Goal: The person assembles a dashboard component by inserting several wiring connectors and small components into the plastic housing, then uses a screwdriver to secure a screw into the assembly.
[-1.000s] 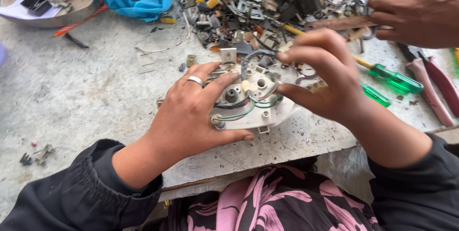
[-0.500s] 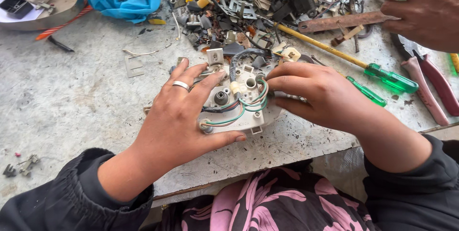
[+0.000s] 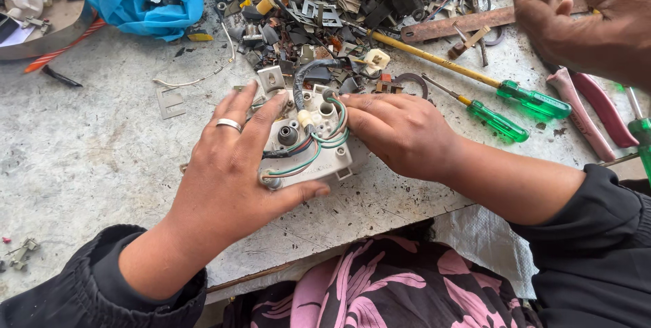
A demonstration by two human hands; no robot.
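The step in hand looks like working the wiring on a white plastic switch block that lies flat on the desk, close to the near edge. The left hand lies over the block's left side, fingers spread and flat, thumb hooked round its near edge, so the block is pinned rather than gripped; a ring shows on one finger. The right hand comes in from the right, its fingers drawn together and their tips touching the block's right rim, just beside the looped green, red and white wires; whether they pinch a wire or only press on the casing cannot be told, since the tips are hidden. A black cable rises from the block's far side toward the scrap heap. A judgement only: the next move calls for a steady hold by the left and a fine fingertip pull or push by the right. Two green-handled screwdrivers lie just right of the right hand, untouched. Another person's hand works at the far right corner.
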